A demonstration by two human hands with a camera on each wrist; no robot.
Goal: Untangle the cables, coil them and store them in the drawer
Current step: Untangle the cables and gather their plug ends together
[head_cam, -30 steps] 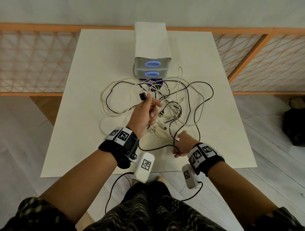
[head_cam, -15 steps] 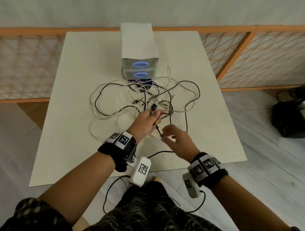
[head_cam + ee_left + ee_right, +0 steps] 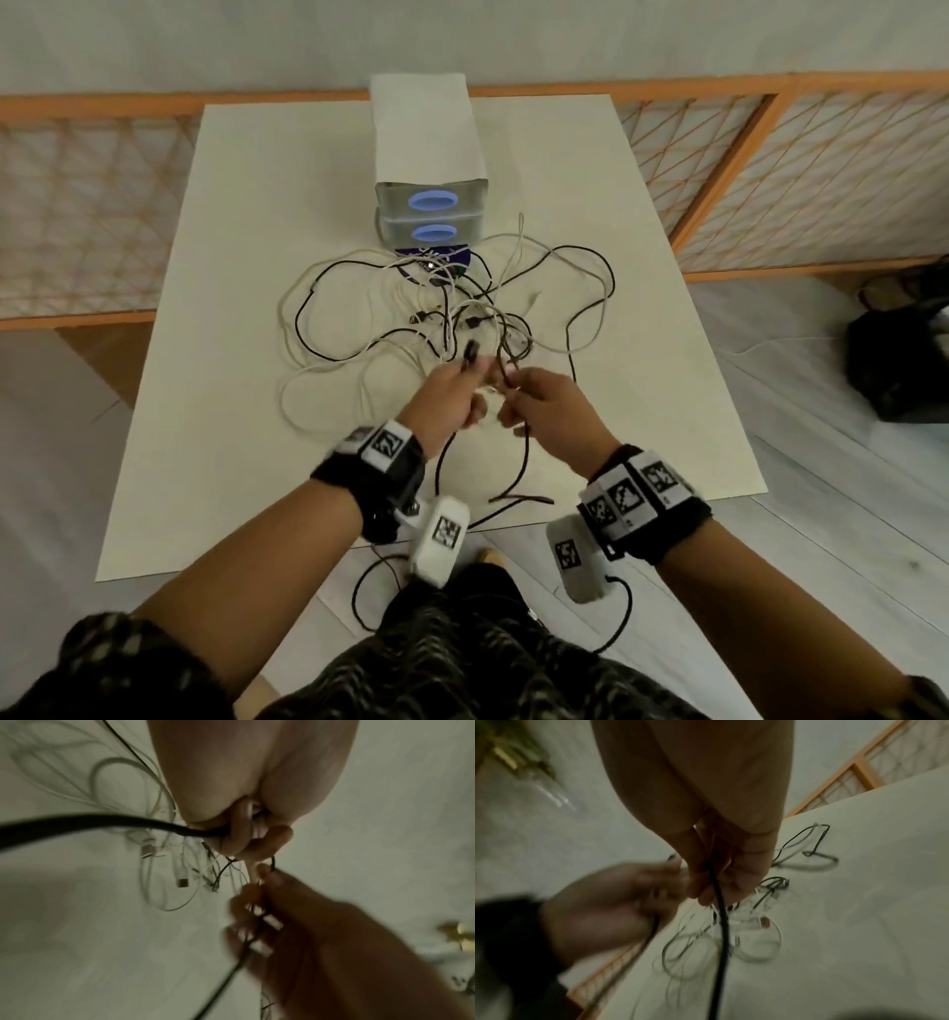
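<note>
The left hand (image 3: 452,395) sits just short of the table's (image 3: 231,360) centre, fingers curled around a black cable (image 3: 524,462) near its plug end, the plug (image 3: 470,350) sticking up toward twelve o'clock. Holding it by the end gives a fixed starting point from which the rest of the cable can be drawn out and coiled. The right hand (image 3: 552,408) is just beside it at three o'clock, its thumb and fingertips closed on the same black cable a little further along; the slack drops from both hands toward six o'clock and lies looped at the near table edge. In the right wrist view the cable runs out from between the right hand's curled fingers (image 3: 731,886), though blur makes it hard to say whether a pale strand is caught in the pinch too.

The tangle of cables (image 3: 447,308), black and white together, spreads from the hands toward twelve o'clock, touching the foot of the drawer unit (image 3: 429,154) at the far end of the table. Both of its drawers, with blue handles (image 3: 432,201), look closed, so storage probably waits until a coil is ready. Judging by the spread, untangling is at an early stage.
</note>
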